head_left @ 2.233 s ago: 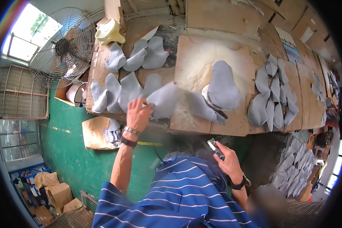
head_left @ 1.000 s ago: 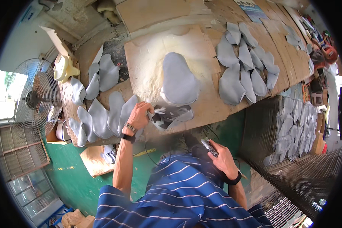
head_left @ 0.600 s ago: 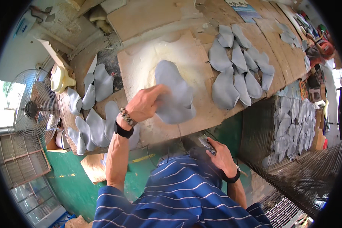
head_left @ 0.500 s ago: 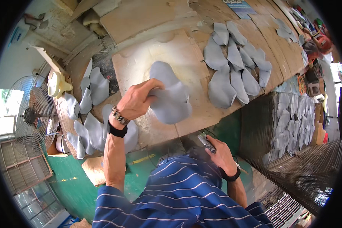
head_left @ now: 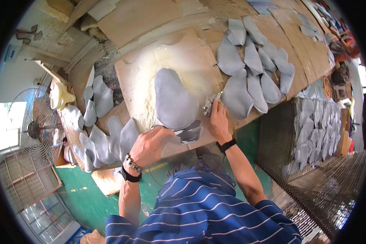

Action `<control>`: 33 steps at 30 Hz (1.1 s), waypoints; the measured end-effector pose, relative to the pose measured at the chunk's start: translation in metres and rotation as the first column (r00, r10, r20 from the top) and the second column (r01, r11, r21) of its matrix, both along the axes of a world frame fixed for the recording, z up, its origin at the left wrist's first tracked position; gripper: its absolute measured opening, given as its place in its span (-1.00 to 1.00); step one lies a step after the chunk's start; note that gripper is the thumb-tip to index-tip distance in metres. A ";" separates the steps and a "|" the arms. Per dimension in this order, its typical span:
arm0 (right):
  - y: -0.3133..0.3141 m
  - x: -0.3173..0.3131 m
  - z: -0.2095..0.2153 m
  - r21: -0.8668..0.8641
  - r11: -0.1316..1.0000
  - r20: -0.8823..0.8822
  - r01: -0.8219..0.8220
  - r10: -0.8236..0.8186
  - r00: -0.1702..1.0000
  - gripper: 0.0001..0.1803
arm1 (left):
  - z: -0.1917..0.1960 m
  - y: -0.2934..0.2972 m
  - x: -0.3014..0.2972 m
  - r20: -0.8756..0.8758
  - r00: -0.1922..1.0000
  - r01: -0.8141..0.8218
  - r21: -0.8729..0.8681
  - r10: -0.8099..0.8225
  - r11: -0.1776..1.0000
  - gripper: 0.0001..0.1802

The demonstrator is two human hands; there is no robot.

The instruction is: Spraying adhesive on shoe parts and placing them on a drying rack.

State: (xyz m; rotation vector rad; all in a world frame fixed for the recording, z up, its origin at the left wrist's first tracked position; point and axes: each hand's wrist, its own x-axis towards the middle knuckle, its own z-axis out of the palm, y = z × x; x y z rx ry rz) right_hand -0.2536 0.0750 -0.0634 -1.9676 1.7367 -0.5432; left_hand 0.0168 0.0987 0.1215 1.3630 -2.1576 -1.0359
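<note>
A grey, rounded flat piece (head_left: 175, 97) lies on the pale-dusted cardboard in front of me. My left hand (head_left: 150, 144) is closed on its near edge, where a grey and dark patterned part (head_left: 191, 132) shows. The fingertips are partly hidden. To the right of the piece, my right hand (head_left: 220, 124) is wrapped round a small metal spray gun (head_left: 209, 103), held close to the piece's right side. A whitish haze hangs around that side.
Several grey pieces (head_left: 236, 91) overlap on the bench to the right, and more (head_left: 103, 142) lie at the left. A cage fan (head_left: 34, 128) stands far left beside a cream-coloured form (head_left: 61, 95). At right, a wire rack (head_left: 317, 130) holds many grey pieces.
The grey piece, raised in my left hand before, now lies flat on the cardboard. My left hand has come nearer to its near edge. My right hand has lifted the spray gun up beside it.
</note>
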 end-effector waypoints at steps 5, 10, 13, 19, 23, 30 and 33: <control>-0.016 0.010 0.000 -0.054 0.998 -0.091 -0.032 0.027 0.995 -0.32 | -0.006 0.016 0.005 0.002 0.999 -0.046 0.000 0.046 0.999 -0.61; -0.002 0.002 0.071 -0.119 0.970 0.399 -0.212 0.242 0.884 -0.70 | -0.010 0.025 0.009 -0.039 0.997 -0.071 -0.049 0.069 0.996 -0.62; 0.008 0.014 0.099 -0.125 0.864 0.392 -0.487 0.494 0.776 -0.67 | -0.009 0.033 0.010 -0.002 0.998 -0.064 -0.029 0.064 0.998 -0.62; 0.034 0.048 0.090 -0.119 0.793 0.263 -0.598 0.606 0.751 -0.71 | -0.004 0.058 0.001 -0.009 0.999 -0.046 -0.072 0.045 0.996 -0.63; 0.051 0.046 0.085 -0.128 0.792 0.418 -0.596 0.588 0.692 -0.74 | -0.001 0.078 0.003 -0.012 0.990 -0.143 -0.122 0.143 0.982 -0.62; 0.066 0.038 0.098 -0.054 0.809 0.518 -0.585 0.524 0.676 -0.73 | 0.000 0.097 0.029 0.030 0.966 -0.249 -0.151 0.257 0.957 -0.56; 0.068 0.042 0.104 -0.068 0.807 0.553 -0.586 0.520 0.651 -0.73 | -0.002 0.095 0.026 0.008 0.968 -0.246 -0.175 0.251 0.953 -0.56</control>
